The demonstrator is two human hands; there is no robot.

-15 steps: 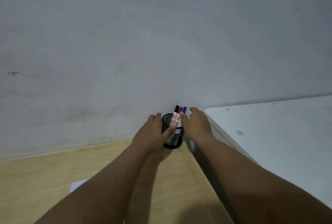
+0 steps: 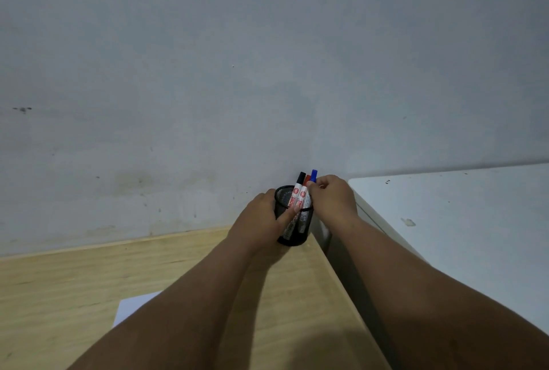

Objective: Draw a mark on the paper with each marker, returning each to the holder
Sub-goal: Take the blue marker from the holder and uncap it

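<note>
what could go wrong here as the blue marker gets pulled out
1. The black marker and red marker lean against the blue marker, so the right hand may drag them out.
2. The mesh holder stands near the table edge; if the left hand slackens, it could tip off.

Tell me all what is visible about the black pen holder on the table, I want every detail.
The pen holder is a small round cup of black wire mesh, upright at the far right corner of the wooden table, close to the wall. Three markers stand in it, capped black, red and blue. The left hand wraps its left side, thumb across the front; the right hand pinches at the blue marker above its rim.
</note>
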